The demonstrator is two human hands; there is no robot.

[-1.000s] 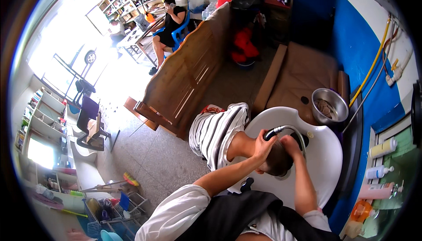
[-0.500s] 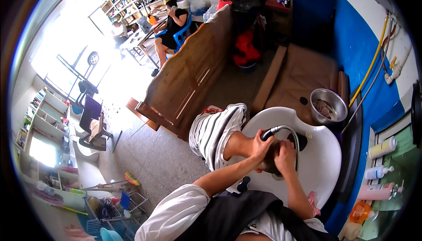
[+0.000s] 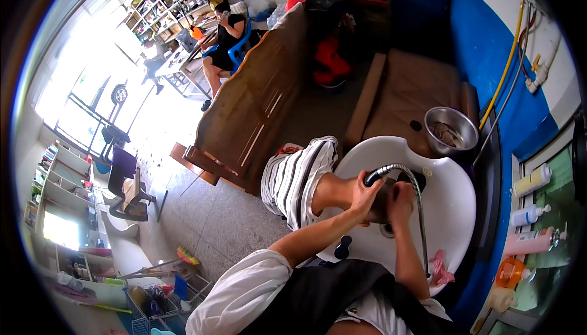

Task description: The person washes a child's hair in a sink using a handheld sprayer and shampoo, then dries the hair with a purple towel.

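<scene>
A person in a striped shirt (image 3: pixel 299 179) bends over the white wash basin (image 3: pixel 452 213), head down inside it. My left hand (image 3: pixel 365 195) is closed round the black handle of a shower head (image 3: pixel 374 177), close to the person's head (image 3: pixel 379 206). From the handle a metal hose (image 3: pixel 420 213) arches over and down to the basin's near rim. My right hand (image 3: pixel 400 202) lies against the far side of the head; its fingers are bent and partly blurred, and I see nothing held in them. The drain (image 3: pixel 386 230) shows beneath the head.
A steel bowl with a cloth (image 3: pixel 451 131) stands on the brown recliner (image 3: pixel 416 96) behind the basin. Several bottles (image 3: pixel 531 213) line the right ledge. A pink cloth (image 3: pixel 440 268) hangs on the rim. A wooden bench (image 3: pixel 251 109) stands left; a person sits on a blue chair (image 3: pixel 239 47) beyond.
My view has shifted slightly. The hose now hangs farther right, clear of my right forearm. My right hand has moved a little over the head; the left still grips the shower head.
</scene>
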